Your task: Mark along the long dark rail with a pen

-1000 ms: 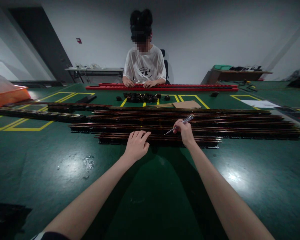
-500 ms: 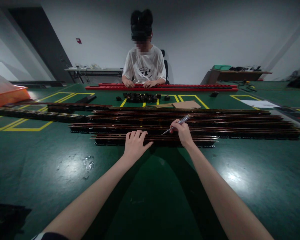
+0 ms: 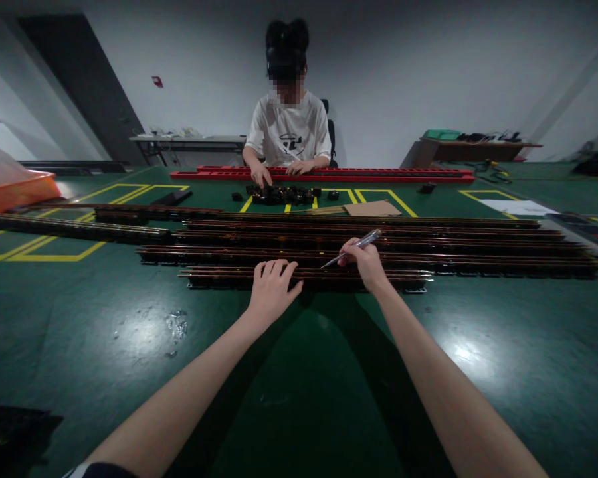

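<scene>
My left hand [image 3: 273, 287] lies across the nearest dark rail [image 3: 219, 282], fingers bent over its far side and thumb on the near side. Thin copper-coloured strips run along the top of this rail. To the right, my right hand [image 3: 369, 264] grips a slim screwdriver [image 3: 367, 238] with a pale handle. Its thin shaft slants down to the left, and the tip is at the rail's strips, just right of my left thumb. Whether the tip touches is too small to tell. Several longer dark rails [image 3: 478, 257] lie parallel behind.
Across the green table [image 3: 129, 372] sits a person [image 3: 292, 126], one hand at a pile of small black parts [image 3: 292, 195] and the other on a red rail [image 3: 403, 174]. Cardboard [image 3: 373, 209] lies behind the dark rails. At far left stands an orange bin [image 3: 17, 191].
The person opposite has reached one hand forward from the red rail to the black parts. My left hand has shifted very slightly; the screwdriver stays almost in place.
</scene>
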The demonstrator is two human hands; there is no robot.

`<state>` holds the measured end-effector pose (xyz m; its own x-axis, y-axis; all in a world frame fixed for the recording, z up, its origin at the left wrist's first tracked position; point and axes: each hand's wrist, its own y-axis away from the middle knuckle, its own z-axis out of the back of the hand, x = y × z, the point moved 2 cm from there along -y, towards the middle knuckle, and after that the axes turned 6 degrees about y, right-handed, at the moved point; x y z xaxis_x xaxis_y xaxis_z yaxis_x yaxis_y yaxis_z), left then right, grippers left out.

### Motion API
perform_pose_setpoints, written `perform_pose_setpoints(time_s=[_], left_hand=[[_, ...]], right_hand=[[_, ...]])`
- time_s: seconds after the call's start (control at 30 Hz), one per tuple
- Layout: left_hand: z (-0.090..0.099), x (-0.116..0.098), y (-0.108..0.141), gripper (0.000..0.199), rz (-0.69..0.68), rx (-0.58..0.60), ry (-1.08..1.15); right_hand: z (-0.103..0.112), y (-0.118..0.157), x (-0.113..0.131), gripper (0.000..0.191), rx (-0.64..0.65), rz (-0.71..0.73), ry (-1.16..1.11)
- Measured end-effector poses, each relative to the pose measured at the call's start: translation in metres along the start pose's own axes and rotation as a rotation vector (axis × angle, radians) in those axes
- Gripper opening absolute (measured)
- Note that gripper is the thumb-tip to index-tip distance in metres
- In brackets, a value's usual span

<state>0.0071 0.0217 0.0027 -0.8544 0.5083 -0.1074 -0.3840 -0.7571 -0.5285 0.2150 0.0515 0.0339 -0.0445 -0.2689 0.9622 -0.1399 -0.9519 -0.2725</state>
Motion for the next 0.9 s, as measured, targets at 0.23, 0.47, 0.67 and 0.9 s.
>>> perform_pose_setpoints(time_s=[0.23,0.47,0.67,0.9], left_hand=[[-0.001,0.001,0.0,0.034,-0.009,0.0,0.005],[-0.001,0.003,0.0,0.034,0.005,0.003,-0.002],[-0.001,0.002,0.0,0.033,0.008,-0.001,-0.006],[-0.002,0.002,0.0,0.034,0.016,-0.003,-0.001]], right_hand=[[0.002,-0.001,-0.002,0.016,-0.021,-0.001,-0.004],[0.005,0.0,0.0,0.014,-0.047,0.001,0.012],[0.008,-0.001,-0.001,0.013,-0.107,0.009,0.042],[0.014,-0.001,-0.001,0.016,-0.156,0.021,0.092]])
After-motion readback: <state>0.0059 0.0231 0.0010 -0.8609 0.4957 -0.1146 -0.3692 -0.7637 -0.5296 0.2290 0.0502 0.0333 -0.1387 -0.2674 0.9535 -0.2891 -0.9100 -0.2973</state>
